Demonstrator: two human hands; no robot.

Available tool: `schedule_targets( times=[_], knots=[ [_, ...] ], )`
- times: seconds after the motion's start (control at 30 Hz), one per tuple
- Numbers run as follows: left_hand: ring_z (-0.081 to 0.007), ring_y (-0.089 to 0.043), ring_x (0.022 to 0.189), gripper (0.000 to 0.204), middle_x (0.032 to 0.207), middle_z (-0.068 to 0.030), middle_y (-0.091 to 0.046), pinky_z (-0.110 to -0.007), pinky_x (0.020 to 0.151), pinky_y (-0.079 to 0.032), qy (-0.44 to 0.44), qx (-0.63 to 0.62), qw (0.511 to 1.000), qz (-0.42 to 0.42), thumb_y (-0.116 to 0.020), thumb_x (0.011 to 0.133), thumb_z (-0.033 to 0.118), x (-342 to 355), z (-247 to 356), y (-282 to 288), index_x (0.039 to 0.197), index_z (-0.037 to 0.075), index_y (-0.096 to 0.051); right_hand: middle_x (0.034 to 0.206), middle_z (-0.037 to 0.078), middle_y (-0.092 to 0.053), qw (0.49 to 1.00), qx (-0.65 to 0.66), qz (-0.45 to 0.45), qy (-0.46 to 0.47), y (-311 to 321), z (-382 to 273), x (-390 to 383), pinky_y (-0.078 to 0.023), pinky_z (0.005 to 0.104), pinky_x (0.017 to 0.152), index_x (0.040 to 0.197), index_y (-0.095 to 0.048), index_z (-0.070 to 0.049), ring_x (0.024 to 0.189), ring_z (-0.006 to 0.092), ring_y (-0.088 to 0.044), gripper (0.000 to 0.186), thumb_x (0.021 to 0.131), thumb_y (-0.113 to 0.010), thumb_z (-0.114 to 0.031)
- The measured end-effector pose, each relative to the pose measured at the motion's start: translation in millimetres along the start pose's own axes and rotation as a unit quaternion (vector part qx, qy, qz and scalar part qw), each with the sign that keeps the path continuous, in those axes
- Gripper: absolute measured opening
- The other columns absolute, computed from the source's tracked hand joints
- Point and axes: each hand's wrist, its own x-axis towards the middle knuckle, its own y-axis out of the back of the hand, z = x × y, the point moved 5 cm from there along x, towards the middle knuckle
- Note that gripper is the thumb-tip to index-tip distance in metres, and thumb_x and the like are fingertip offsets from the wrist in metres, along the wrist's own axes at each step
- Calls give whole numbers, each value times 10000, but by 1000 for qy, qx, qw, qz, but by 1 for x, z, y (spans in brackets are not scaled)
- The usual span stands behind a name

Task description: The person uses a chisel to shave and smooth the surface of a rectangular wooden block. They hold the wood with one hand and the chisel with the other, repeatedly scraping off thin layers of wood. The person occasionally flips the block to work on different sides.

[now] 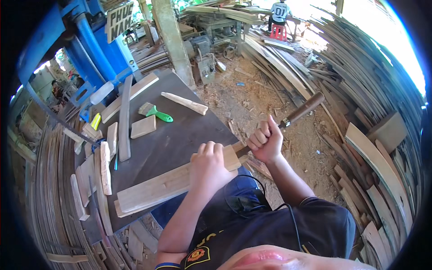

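Wooden board (157,184) is clasped by the left grip (208,167), wooden-handled tool (305,109) by the right grip (267,140), brush (157,113) and block (144,127) beyond.

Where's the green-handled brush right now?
In the head view, left of centre, the brush lies on the dark tabletop, beside the small rectangular wood block.

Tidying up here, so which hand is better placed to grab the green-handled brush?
Probably the left hand: it's nearer the brush, though it lies over the board. The right hand grips a wooden-handled tool.
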Motion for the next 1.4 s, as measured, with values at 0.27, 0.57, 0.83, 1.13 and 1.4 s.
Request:
schedule_targets(
  times=[0.27, 0.57, 0.83, 1.13, 1.4],
  knots=[
    [-260, -618, 1034, 571, 1012, -75, -615, -427, 809, -530, -16, 15, 999, 23, -866, 619, 398, -2, -5, -1, 1013, 72, -611, 470, -46, -170, 999, -52, -8, 13, -11, -1, -13, -202, 318, 446, 616, -285, -177, 424, 127, -168, 554, 1093, -274, -457],
    [-296, -613, 1056, 614, 1056, -103, -613, -444, 869, -521, 54, 29, 998, 19, -869, 625, 370, 13, -17, -6, 1083, 52, -614, 485, -44, -203, 995, -80, 23, 61, -13, 6, -13, -187, 321, 446, 625, -306, -170, 431, 130, -183, 536, 1089, -313, -439],
    [-308, -597, 1069, 638, 1075, -112, -599, -449, 894, -508, 51, 28, 998, 27, -871, 623, 364, 10, -17, -6, 1100, 48, -589, 484, -42, -205, 992, -46, 79, 90, -4, -4, -9, -195, 324, 444, 627, -306, -169, 420, 128, -173, 527, 1085, -335, -429],
    [-331, -590, 1063, 626, 1076, -121, -591, -464, 905, -507, 49, 26, 998, 23, -874, 606, 321, 13, -17, -6, 1088, 55, -577, 481, -43, -200, 985, 5, 145, 89, 2, 2, -3, -195, 316, 432, 621, -314, -172, 407, 124, -181, 530, 1078, -368, -434],
    [-354, -588, 1081, 644, 1101, -143, -603, -466, 916, -506, 42, 40, 998, 19, -880, 609, 287, 13, -18, -4, 1125, 33, -591, 502, -32, -205, 992, -10, 95, 87, 8, 14, -1, -194, 329, 456, 622, -300, -165, 439, 134, -180, 544, 1075, -343, -463]
  ],
)
